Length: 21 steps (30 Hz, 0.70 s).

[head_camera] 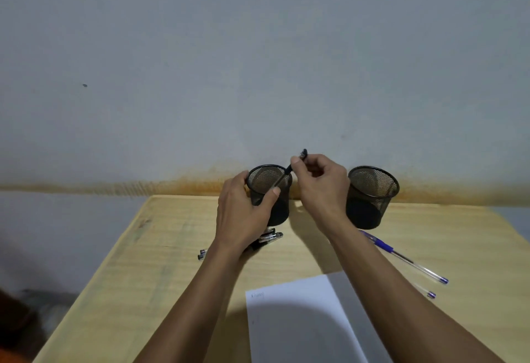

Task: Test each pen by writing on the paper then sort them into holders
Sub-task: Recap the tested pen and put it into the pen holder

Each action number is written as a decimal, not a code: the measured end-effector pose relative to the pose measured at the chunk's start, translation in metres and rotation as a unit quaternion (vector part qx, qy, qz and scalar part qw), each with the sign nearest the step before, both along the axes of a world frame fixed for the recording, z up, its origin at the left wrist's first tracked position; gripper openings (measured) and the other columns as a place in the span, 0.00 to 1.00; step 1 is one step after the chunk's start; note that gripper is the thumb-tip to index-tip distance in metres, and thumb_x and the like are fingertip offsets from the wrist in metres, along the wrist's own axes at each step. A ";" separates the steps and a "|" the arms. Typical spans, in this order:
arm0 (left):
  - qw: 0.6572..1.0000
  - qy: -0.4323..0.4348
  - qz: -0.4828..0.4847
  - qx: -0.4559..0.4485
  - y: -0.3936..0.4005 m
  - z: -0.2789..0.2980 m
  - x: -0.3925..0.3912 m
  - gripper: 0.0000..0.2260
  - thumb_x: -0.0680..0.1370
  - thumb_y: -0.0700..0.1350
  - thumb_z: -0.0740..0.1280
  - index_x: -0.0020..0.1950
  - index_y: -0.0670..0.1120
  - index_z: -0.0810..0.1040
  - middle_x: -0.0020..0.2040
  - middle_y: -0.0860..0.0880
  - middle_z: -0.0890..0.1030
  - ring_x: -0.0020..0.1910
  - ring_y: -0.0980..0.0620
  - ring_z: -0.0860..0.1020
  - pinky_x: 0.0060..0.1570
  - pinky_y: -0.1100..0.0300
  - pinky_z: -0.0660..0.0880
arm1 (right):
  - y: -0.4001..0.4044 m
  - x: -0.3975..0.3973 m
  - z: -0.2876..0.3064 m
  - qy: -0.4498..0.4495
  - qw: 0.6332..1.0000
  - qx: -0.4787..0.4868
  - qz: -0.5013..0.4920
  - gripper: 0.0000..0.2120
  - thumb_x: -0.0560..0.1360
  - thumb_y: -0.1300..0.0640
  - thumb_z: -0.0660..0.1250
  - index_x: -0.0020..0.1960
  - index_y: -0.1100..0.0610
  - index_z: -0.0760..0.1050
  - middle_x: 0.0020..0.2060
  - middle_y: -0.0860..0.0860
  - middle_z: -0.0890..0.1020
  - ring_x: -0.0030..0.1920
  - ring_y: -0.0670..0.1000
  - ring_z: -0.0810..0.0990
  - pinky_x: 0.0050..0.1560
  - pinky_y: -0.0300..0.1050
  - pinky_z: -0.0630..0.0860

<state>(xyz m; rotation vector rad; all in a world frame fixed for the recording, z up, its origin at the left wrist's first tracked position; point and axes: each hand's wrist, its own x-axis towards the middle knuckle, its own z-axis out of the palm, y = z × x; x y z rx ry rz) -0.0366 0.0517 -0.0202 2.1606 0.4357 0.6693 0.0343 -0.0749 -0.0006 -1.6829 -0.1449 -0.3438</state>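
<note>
Two black mesh holders stand at the back of the wooden table. My left hand (245, 213) grips the left holder (272, 190) around its side. My right hand (318, 184) pinches the top of a black pen (286, 172), which slants down into that holder's mouth. The right holder (371, 196) stands apart to the right, untouched. White paper (301, 319) lies near the front edge with a small scribble at its top left corner. Black pens (269, 238) lie partly hidden under my left wrist. Blue pens (401, 256) lie to the right of my right forearm.
The table (160, 262) butts against a grey wall with a rust-coloured stain line. A pen end (202, 254) pokes out left of my left forearm. The table's left edge drops to a dark floor area.
</note>
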 end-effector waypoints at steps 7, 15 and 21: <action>1.000 -0.021 -0.003 0.015 0.001 -0.002 0.001 0.26 0.72 0.56 0.73 0.66 0.47 0.74 0.54 0.55 0.71 0.60 0.50 0.75 0.55 0.62 0.68 | 0.006 0.002 -0.014 0.037 0.999 -0.024 0.003 0.08 0.74 0.52 0.76 0.45 0.57 0.87 0.34 0.48 0.86 0.33 0.41 0.81 0.37 0.35 0.76; 1.000 -0.018 0.001 0.013 -0.001 -0.003 0.000 0.26 0.72 0.57 0.73 0.67 0.48 0.74 0.54 0.53 0.73 0.60 0.50 0.75 0.57 0.59 0.70 | -0.001 0.000 -0.016 0.067 0.998 -0.002 0.007 0.08 0.73 0.52 0.77 0.48 0.56 0.85 0.34 0.44 0.84 0.31 0.35 0.81 0.35 0.32 0.79; 1.000 -0.018 0.002 0.009 -0.003 0.001 -0.002 0.23 0.72 0.57 0.73 0.64 0.49 0.76 0.51 0.56 0.72 0.59 0.50 0.76 0.55 0.59 0.71 | -0.013 -0.005 -0.015 0.052 0.999 -0.006 -0.004 0.09 0.74 0.49 0.76 0.48 0.55 0.87 0.38 0.46 0.87 0.40 0.43 0.84 0.45 0.39 0.80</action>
